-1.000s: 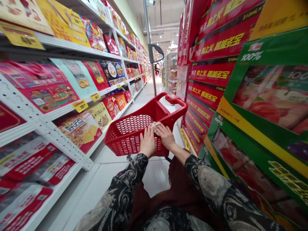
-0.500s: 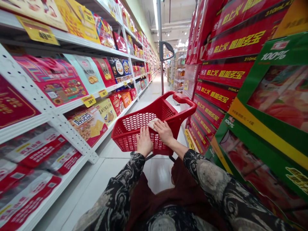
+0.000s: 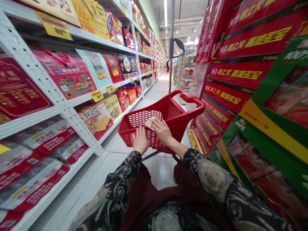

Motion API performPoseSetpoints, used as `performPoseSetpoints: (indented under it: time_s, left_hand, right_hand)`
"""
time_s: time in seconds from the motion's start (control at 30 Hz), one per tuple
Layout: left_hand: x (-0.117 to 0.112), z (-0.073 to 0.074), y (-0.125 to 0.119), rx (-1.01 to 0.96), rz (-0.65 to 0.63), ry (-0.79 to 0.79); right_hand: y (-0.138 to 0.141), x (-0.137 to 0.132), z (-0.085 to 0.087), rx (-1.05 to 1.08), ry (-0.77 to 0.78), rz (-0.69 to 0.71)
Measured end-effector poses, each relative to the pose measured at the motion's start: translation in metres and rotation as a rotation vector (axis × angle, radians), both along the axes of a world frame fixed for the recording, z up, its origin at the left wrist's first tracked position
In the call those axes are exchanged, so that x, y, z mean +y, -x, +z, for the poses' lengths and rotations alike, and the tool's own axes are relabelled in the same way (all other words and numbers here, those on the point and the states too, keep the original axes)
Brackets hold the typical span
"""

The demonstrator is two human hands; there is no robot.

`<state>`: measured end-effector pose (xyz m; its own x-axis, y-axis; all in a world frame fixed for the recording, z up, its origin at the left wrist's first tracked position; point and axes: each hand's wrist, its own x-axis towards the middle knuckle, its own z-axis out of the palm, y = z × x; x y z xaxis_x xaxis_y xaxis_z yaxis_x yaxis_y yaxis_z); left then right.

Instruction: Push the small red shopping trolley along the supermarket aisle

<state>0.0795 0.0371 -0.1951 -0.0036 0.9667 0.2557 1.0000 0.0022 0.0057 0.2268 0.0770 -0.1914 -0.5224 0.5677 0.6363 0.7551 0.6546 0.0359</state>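
A red plastic shopping cart [image 3: 176, 120] stands in the aisle ahead of me, side-on, its push handle to the right. My right hand [image 3: 163, 131] presses a crumpled white cloth [image 3: 150, 123] against the top rim of the near basket wall, with the fingers lying over it. Part of the cloth is hidden beneath the palm. To its left, my left hand [image 3: 140, 140] rests on the perforated near side of the basket, fingers spread and holding nothing.
White shelving [image 3: 79, 100] with boxed snacks runs along the left. Stacked red drink cartons [image 3: 231, 73] and green fruit boxes [image 3: 252, 144] crowd the right. Behind the cart rises a grey metal pole [image 3: 171, 73]. Pale floor tiles [image 3: 96, 183] lie below.
The view has shifted, so cart and shelves sit further right. My right hand and the cloth have slid left along the rim, and my left hand has moved left along the basket.
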Motion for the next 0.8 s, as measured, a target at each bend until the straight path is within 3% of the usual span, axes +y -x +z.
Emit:
performPoseSetpoints:
  time_s: [0.1,0.33,0.47,0.63,0.8]
  left_hand:
    - [0.000,0.001,0.004,-0.003,0.006,0.012]
    - [-0.006,-0.010,0.009,0.013,-0.036,0.043]
    - [-0.006,-0.018,0.025,-0.015,0.035,0.079]
    - [-0.004,-0.015,0.044,-0.077,0.126,0.071]
    - [-0.009,-0.015,0.049,-0.077,0.105,0.065]
  right_hand:
    - [0.011,0.005,-0.001,-0.054,0.050,-0.019]
    - [0.025,-0.003,-0.042,-0.252,0.130,0.071]
    - [0.034,-0.006,-0.031,-0.236,0.091,0.112]
    - [0.056,0.005,-0.010,-0.139,0.015,0.114]
    - [0.065,0.013,-0.032,-0.218,0.059,0.106]
